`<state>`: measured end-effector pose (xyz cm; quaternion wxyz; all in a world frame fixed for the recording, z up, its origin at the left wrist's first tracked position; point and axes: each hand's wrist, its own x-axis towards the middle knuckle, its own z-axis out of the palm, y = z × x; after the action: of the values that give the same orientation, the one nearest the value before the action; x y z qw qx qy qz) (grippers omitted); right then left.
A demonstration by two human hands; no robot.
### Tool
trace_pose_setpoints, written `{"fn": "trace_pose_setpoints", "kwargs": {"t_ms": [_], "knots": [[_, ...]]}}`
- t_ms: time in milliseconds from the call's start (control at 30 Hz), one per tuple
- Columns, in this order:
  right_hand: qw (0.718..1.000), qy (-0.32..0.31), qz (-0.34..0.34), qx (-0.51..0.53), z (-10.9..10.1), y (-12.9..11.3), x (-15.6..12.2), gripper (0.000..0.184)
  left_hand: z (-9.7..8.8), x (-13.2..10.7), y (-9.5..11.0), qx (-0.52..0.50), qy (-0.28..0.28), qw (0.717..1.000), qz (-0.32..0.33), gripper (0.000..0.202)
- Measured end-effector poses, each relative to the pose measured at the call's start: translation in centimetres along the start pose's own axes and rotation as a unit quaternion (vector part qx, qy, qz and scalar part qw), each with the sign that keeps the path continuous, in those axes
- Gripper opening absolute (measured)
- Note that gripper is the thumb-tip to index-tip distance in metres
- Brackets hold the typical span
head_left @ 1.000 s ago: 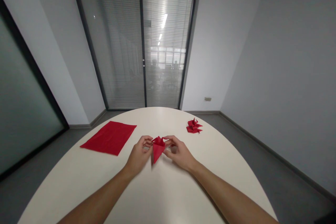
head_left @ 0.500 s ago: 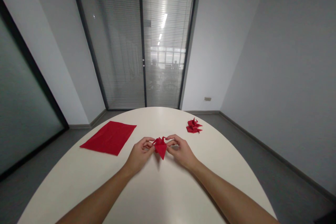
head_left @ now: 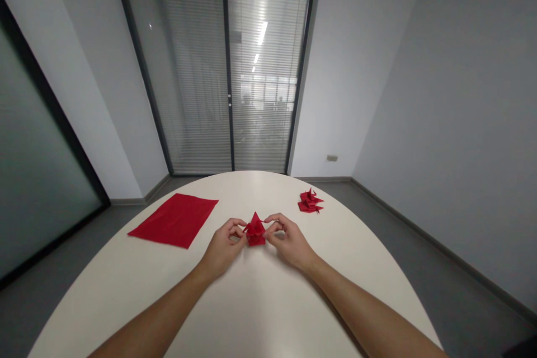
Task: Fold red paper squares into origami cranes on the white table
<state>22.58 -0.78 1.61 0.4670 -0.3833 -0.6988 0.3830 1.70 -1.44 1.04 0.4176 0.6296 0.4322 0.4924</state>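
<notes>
Red folded piece (head_left: 255, 232): between the two hands, over the middle of the pale round table (head_left: 251, 313), one peak pointing away from the person; whether its base touches down, I cannot tell.
Left hand (head_left: 225, 243): thumb and fingertips pinch the piece's left side, the other fingers curled.
Right hand (head_left: 290, 241): thumb and fingertips pinch the right side, the other fingers bent in.
Red sheet (head_left: 174, 221): lying flat to the left, faintly creased, apart from the left hand.
Spiky red cluster (head_left: 310, 201): near the table's far right edge, beyond the right hand.
Dark-framed glass panels (head_left: 268, 95): past the table, with slatted blinds.
</notes>
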Motion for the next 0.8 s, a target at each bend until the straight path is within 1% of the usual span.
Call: {"fn": "trace_pose_setpoints", "kwargs": {"t_ms": [133,333,600,800], "knots": [[0.999,0.001,0.019,0.025,0.05,0.17,0.04,0.026,-0.09,0.05,-0.19,0.004,0.002,1.000,0.003,0.032],[1.000,0.004,0.023,0.013,0.07,0.59,0.19,0.016,-0.31,0.16,-0.42,0.026,0.015,1.000,0.004,0.029],[0.998,0.012,0.050,0.032,-0.09,0.62,0.29,0.018,-0.52,0.22,-0.20,0.045,-0.004,0.999,-0.018,0.025],[0.999,0.011,0.048,0.016,-0.18,0.54,0.33,0.019,-0.51,0.30,-0.09,0.049,0.008,0.999,-0.015,0.024]]}}
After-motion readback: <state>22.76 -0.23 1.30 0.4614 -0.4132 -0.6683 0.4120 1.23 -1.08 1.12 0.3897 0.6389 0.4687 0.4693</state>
